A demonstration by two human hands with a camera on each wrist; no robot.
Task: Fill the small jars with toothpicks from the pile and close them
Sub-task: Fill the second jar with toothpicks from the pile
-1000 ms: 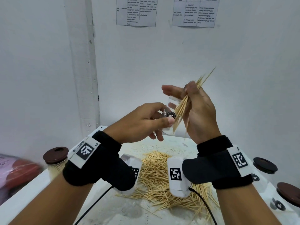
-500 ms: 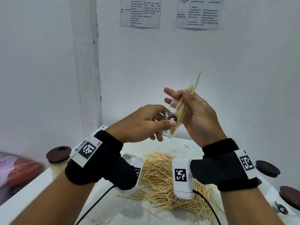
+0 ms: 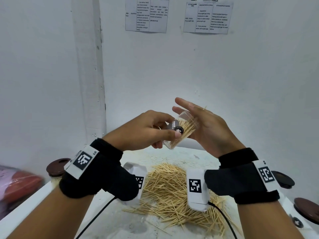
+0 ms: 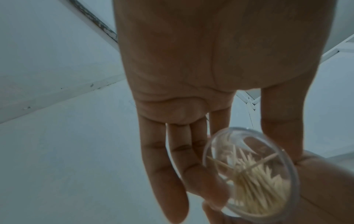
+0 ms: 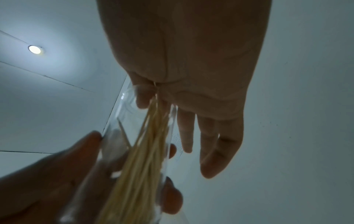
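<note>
My left hand (image 3: 161, 135) grips a small clear jar (image 3: 183, 135) with a black label, tilted in the air above the table. A bundle of toothpicks (image 3: 188, 127) lies inside it. In the left wrist view the jar (image 4: 250, 171) shows its round mouth, with toothpick tips inside and my left hand (image 4: 172, 166) around it. My right hand (image 3: 203, 125) has straight fingers and its palm sits against the jar's mouth. In the right wrist view the toothpicks (image 5: 145, 151) run from that hand (image 5: 201, 136) into the jar. The toothpick pile (image 3: 169, 187) lies on the table below.
The white table (image 3: 89, 213) meets a white wall at the back. A filled jar with a brown lid (image 3: 59, 167) stands at the left edge. Two more brown lids (image 3: 283, 179) (image 3: 307, 210) are at the right edge. A red and pink bag (image 3: 17, 183) lies off the table's left side.
The bundle that my right hand pinched and that stuck up above the jar has slid down into it. My right hand has let go and spread its fingers. Both hands have lowered slightly.
</note>
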